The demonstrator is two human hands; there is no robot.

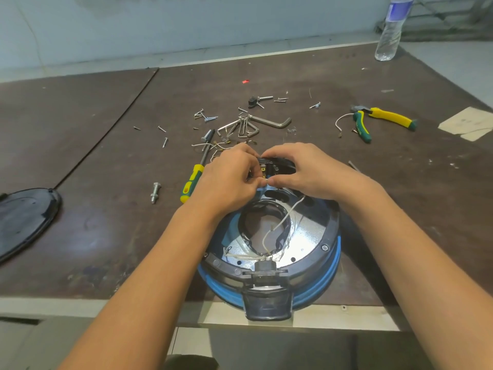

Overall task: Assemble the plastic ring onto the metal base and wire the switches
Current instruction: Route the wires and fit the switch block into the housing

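Note:
A round appliance base sits at the table's front edge: a shiny metal base (pixel 306 233) with a black plastic ring (pixel 329 236) around it, over a blue body (pixel 320 287). White wires (pixel 282 218) cross its central opening. At the far rim is a black switch housing (pixel 277 166) with brass terminals. My left hand (pixel 229 180) pinches a white wire end just in front of the housing. My right hand (pixel 304 169) curls over the housing and pinches the same wire end with thumb and finger. The wire tip is mostly hidden by my fingers.
A yellow-green screwdriver (pixel 194 180) lies left of my hands, a bolt (pixel 155 192) beside it. Hex keys (pixel 256 125), loose screws (pixel 205 116) and wire bits are scattered behind. Pliers (pixel 381 118) lie at the right, a water bottle (pixel 392 30) far right, a black lid (pixel 24 220) at the left edge.

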